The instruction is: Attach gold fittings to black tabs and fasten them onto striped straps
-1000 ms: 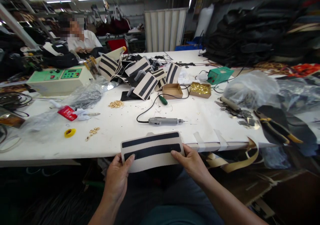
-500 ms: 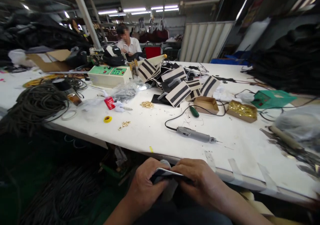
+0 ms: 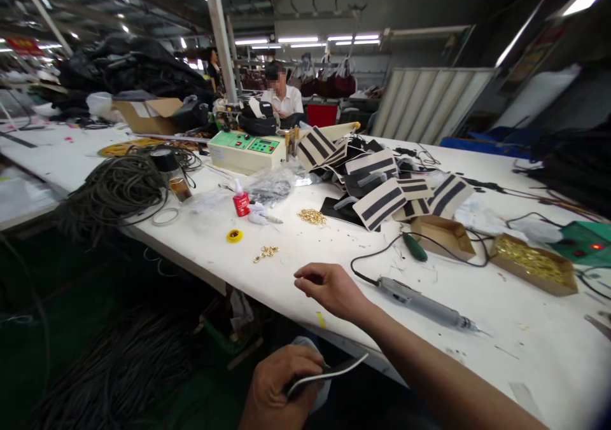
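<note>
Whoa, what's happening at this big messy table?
The left hand holds a thin, bent panel. The right hand reaches over the white table, near small gold pieces, with nothing visible in its fingers. A gray corded tool lies there too, and striped panels are piled farther back.

White table (image 3: 296, 268) in front of me: gray electric screwdriver (image 3: 422, 303), striped panels (image 3: 382, 202), gold hardware (image 3: 266, 253), yellow tape roll (image 3: 234, 236), red bottle (image 3: 241, 202), coiled cords (image 3: 119, 188).

Head-worn view, forward and down
</note>
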`<state>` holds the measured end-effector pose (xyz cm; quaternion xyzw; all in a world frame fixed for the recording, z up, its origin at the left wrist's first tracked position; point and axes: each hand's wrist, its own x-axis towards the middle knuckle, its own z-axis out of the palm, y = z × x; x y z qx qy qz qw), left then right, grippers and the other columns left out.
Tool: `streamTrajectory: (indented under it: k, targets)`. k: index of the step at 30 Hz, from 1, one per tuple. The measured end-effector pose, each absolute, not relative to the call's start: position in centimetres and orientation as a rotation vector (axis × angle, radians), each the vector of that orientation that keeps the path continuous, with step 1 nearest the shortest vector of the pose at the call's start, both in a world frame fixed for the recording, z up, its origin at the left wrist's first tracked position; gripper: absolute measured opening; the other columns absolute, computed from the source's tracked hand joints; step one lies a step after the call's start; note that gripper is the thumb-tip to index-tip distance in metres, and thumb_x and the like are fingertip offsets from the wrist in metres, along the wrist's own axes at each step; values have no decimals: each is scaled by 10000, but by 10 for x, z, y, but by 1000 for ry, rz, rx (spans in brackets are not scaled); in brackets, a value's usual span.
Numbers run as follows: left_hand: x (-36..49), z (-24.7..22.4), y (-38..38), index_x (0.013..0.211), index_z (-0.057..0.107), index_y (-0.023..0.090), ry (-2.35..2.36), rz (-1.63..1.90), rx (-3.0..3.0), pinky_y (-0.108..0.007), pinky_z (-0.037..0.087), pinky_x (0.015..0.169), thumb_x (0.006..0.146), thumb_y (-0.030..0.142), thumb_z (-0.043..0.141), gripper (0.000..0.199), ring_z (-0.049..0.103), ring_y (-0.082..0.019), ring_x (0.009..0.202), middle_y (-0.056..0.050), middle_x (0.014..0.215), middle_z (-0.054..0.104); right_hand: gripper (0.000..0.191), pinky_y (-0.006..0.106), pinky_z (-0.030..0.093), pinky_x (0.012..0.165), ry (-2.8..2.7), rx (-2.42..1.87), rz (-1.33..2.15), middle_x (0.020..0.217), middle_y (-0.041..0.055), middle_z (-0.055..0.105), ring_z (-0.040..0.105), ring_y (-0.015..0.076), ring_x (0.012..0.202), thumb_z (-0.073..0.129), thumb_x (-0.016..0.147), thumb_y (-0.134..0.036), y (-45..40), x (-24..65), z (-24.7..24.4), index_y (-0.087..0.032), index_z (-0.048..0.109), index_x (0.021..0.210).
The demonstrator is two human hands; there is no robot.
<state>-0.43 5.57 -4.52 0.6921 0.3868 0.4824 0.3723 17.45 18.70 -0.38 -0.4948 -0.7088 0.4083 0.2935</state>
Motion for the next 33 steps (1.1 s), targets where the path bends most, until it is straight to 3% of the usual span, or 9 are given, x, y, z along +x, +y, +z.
streamTrajectory:
  k: [5, 7, 13, 21, 26, 29, 33]
  targets:
    - [-26, -50, 60, 960, 751, 262, 1057, 1235, 1973, -348, 666, 871, 862, 151, 753, 148, 806, -258, 992, -109, 1134, 815, 291, 273, 509, 888, -2401, -1326, 663, 1142, 24, 783, 719, 173, 984, 636, 987, -309, 242, 102, -21, -272, 740, 1257]
    - [-36, -52, 60, 995, 736, 263, 1066, 1211, 2016, -360, 661, 888, 875, 163, 742, 156, 797, -269, 1035, -125, 1197, 798, 325, 275, 504, 897, -2576, -1342, 540, 1219, 38, 763, 714, 191, 1061, 579, 1013, -295, 259, 83, -22, -276, 706, 1311]
    - [-53, -51, 62, 1111, 664, 257, 982, 1208, 2073, -351, 623, 833, 939, 135, 658, 211, 798, -242, 932, -114, 1100, 818, 264, 316, 509, 765, -2812, -1349, 457, 1151, 128, 758, 728, 260, 959, 523, 1000, -228, 292, 61, -24, -190, 771, 1085]
    - [-44, -33, 64, 1015, 657, 269, 1173, 1247, 1939, -287, 601, 807, 955, 148, 670, 136, 774, -179, 898, -29, 1023, 817, 202, 349, 524, 793, -2795, -1485, 458, 1140, 164, 775, 727, 303, 1008, 632, 923, -201, 311, 52, -15, -156, 794, 1036]
    - [-49, -25, 58, 1060, 669, 259, 1207, 1239, 1972, -320, 600, 867, 960, 87, 655, 200, 756, -185, 970, -47, 1070, 806, 241, 355, 508, 826, -2646, -1482, 547, 1139, 141, 782, 708, 293, 1037, 580, 958, -217, 297, 63, 2, -161, 796, 1048]
    - [-53, -19, 58, 1117, 682, 213, 1093, 1301, 2154, -338, 607, 846, 933, 11, 632, 277, 746, -192, 960, -83, 1106, 798, 278, 281, 501, 753, -2409, -1407, 856, 1067, 64, 784, 694, 187, 896, 555, 1008, -336, 261, 96, 16, -199, 771, 1117]
    - [-52, -12, 57, 1108, 707, 172, 1032, 1286, 2351, -348, 603, 835, 896, -41, 613, 315, 720, -203, 972, -109, 1147, 785, 277, 225, 417, 560, -1533, -1101, 1769, 811, 8, 703, 550, 90, 605, 785, 866, -427, 189, 159, 26, -162, 761, 943]
